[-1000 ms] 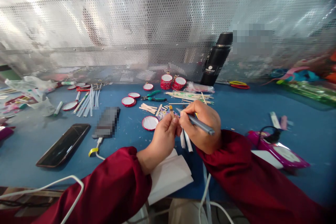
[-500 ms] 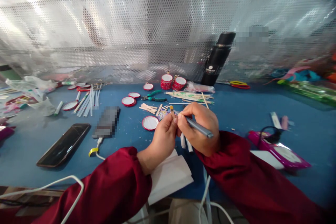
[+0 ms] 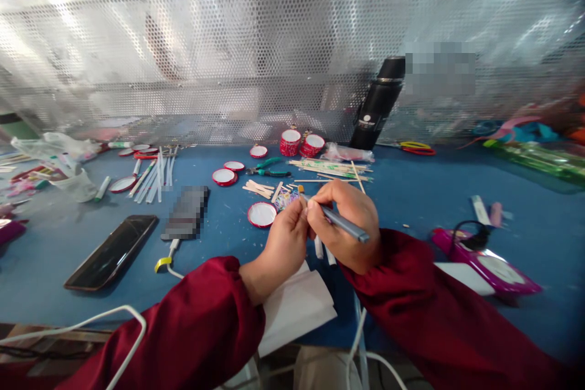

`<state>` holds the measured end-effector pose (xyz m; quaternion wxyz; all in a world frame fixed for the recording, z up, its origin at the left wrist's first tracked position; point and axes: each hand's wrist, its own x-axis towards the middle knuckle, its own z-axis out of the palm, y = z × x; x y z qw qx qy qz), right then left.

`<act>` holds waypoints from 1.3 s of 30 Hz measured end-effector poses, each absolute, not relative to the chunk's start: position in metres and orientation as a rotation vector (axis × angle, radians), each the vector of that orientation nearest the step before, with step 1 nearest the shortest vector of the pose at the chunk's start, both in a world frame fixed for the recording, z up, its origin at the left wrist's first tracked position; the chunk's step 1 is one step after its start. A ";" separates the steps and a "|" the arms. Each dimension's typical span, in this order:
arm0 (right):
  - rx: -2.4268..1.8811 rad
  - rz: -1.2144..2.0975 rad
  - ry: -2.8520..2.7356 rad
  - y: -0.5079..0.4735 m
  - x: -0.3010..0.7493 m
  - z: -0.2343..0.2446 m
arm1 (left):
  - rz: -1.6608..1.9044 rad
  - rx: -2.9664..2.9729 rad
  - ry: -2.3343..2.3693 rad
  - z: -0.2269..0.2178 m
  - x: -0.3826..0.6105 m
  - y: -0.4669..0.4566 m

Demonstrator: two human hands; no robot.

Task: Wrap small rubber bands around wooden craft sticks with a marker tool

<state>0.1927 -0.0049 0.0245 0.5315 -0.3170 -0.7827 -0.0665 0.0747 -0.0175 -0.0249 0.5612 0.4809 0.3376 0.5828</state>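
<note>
My left hand point(image 3: 286, 233) is closed, pinching a small wooden stick point(image 3: 301, 191) with a yellow-brown coloured tip that points up. In my right hand point(image 3: 350, 222) is a grey pen point(image 3: 345, 223), held in a writing grip with its point end against the small stick. The two hands touch at the fingertips, which hide the lower part of the stick. Just left of them lies a round white disc with a red rim point(image 3: 262, 214). Behind the fingertips is a pile of tiny coloured bits point(image 3: 286, 198), and flat wooden sticks point(image 3: 258, 187) lie beside it.
Green-handled cutters point(image 3: 267, 169), small red drums point(image 3: 290, 142) and thin bamboo sticks point(image 3: 331, 167) lie beyond my hands. A black flask point(image 3: 378, 103) leans on the perforated metal screen point(image 3: 292, 42). Left are a phone point(image 3: 111, 252) and a cable; right is a purple device point(image 3: 493, 265).
The small stick has tilted and turned slightly in my left fingers. The pen and my right hand have shifted a little to the left.
</note>
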 end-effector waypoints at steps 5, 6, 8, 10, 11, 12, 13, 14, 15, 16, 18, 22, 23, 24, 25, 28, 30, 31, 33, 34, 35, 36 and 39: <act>-0.731 -0.149 -1.867 -0.008 0.192 0.026 | 1.345 1.171 0.739 -0.019 0.074 -0.019; -0.729 -0.161 -1.852 -0.008 0.193 0.027 | 1.342 1.177 0.730 -0.020 0.073 -0.018; -0.728 -0.193 -1.823 -0.006 0.194 0.027 | 1.347 1.205 0.722 -0.022 0.073 -0.016; -0.731 -0.212 -1.819 -0.004 0.196 0.027 | 1.358 1.213 0.722 -0.024 0.073 -0.015; -0.733 -0.213 -1.824 -0.004 0.196 0.027 | 1.360 1.204 0.723 -0.025 0.074 -0.015; -0.734 -0.209 -1.832 -0.003 0.196 0.027 | 1.360 1.190 0.721 -0.025 0.074 -0.015; -0.736 -0.204 -1.839 -0.003 0.196 0.027 | 1.360 1.174 0.718 -0.026 0.074 -0.015; -0.738 -0.201 -1.845 -0.003 0.196 0.027 | 1.359 1.162 0.714 -0.026 0.075 -0.015; -0.740 -0.200 -1.848 -0.004 0.196 0.026 | 1.358 1.155 0.710 -0.026 0.075 -0.015; -0.742 -0.203 -1.848 -0.004 0.196 0.026 | 1.358 1.152 0.705 -0.026 0.075 -0.015; -0.748 -0.208 -1.848 -0.004 0.196 0.026 | 1.357 1.150 0.695 -0.025 0.075 -0.015; -0.758 -0.212 -1.846 -0.003 0.196 0.025 | 1.359 1.152 0.700 -0.024 0.075 -0.016; -0.759 -0.207 -1.848 -0.003 0.195 0.025 | 1.360 1.155 0.704 -0.023 0.075 -0.016; -0.757 -0.199 -1.855 -0.003 0.195 0.025 | 1.359 1.155 0.708 -0.023 0.075 -0.016; -0.755 -0.188 -1.865 -0.004 0.194 0.025 | 1.357 1.151 0.713 -0.022 0.075 -0.016; -0.732 -0.165 -1.891 -0.005 0.194 0.026 | 1.353 1.129 0.723 -0.021 0.074 -0.017; -0.719 -0.171 -1.883 -0.006 0.194 0.027 | 1.362 1.137 0.725 -0.021 0.074 -0.017; -0.718 -0.176 -1.877 -0.006 0.194 0.027 | 1.366 1.143 0.722 -0.021 0.074 -0.016; -0.724 -0.185 -1.867 -0.006 0.195 0.028 | 1.371 1.148 0.711 -0.022 0.074 -0.015; -0.730 -0.185 -1.865 -0.006 0.196 0.028 | 1.370 1.146 0.705 -0.023 0.074 -0.015; -0.735 -0.182 -1.865 -0.006 0.196 0.028 | 1.368 1.145 0.703 -0.024 0.074 -0.015; -0.739 -0.180 -1.866 -0.006 0.196 0.028 | 1.367 1.145 0.706 -0.025 0.074 -0.014; -0.742 -0.171 -1.874 -0.006 0.196 0.028 | 1.371 1.150 0.715 -0.026 0.074 -0.014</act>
